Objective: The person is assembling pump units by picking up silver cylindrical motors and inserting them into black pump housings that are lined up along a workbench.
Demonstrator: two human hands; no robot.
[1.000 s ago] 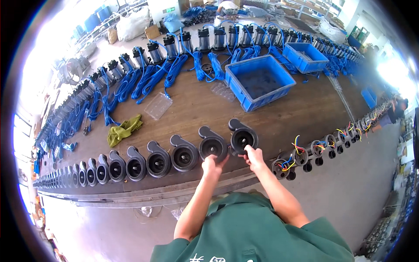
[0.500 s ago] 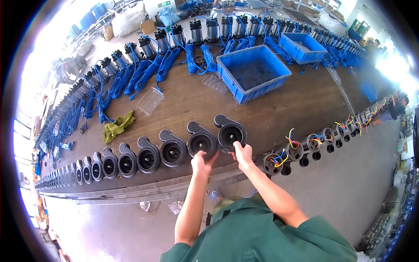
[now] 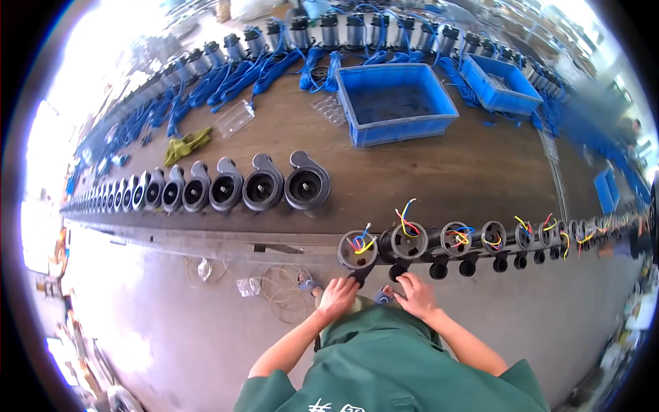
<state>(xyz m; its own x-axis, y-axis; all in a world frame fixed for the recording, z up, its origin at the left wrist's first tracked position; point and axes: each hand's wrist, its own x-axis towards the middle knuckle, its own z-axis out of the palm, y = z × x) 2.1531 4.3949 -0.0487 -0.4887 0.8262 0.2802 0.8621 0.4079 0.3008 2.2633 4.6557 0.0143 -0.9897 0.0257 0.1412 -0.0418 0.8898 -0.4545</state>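
Note:
My left hand (image 3: pixel 339 297) is closed on the short black spout of the endmost wired pump housing (image 3: pixel 357 250), a round black casing with red, blue and yellow wires sticking out. My right hand (image 3: pixel 416 295) is beside the spout of the neighbouring wired housing (image 3: pixel 409 242), its fingers apart and the tips near or touching that spout. Both housings sit at the table's front edge, spouts toward me. To the left, a row of black volute casings (image 3: pixel 307 185) with open round mouths and small metal shafts lines the table.
Two blue crates (image 3: pixel 398 130) (image 3: pixel 504 96) stand toward the back of the brown table (image 3: pixel 384 168). Behind them runs a row of silver motors (image 3: pixel 329 31) with coiled blue cables (image 3: pixel 274 72). A green cloth (image 3: pixel 187 145) and clear plastic trays (image 3: pixel 235 118) lie at left.
Both hands have left the end volute casings and come down and toward me, to the spouts of the wired housings. My view has shifted to the right.

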